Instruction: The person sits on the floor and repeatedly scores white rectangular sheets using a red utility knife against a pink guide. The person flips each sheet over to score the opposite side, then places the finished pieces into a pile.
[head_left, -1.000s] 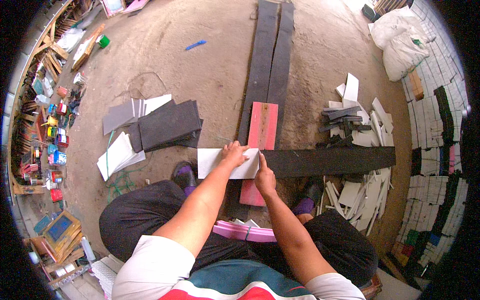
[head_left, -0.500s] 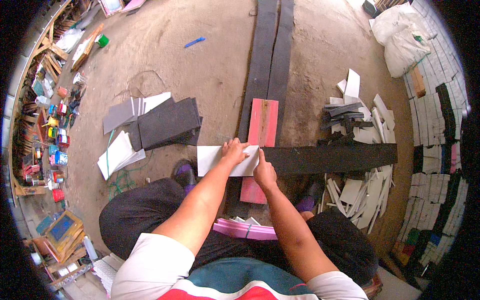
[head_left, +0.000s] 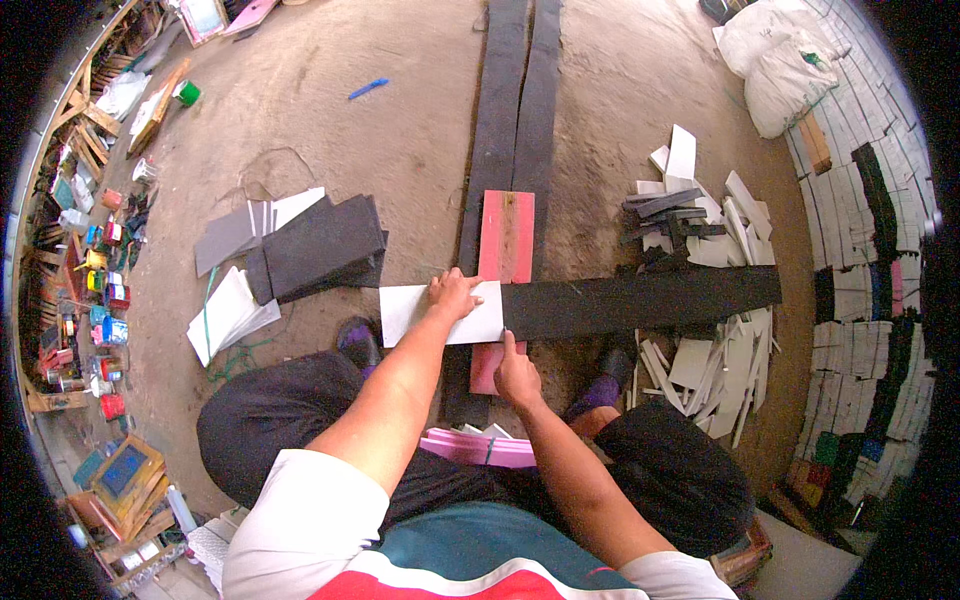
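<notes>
White scraps (head_left: 692,363) right, dark sheets (head_left: 318,250) left, left hand (head_left: 455,296) spread on white board (head_left: 405,315), right hand (head_left: 517,379) clenching possibly a blade (head_left: 506,330)

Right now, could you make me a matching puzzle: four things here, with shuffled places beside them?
1. left hand
2. right hand
3. slim blue object
4. pink-red board

A. at the near right corner of the white sheet
B. on the floor, left of the long dark strips
C. partly beneath the sheet
D. on top of the sheet

Pairs: 1-D, 2-A, 3-B, 4-C
</notes>
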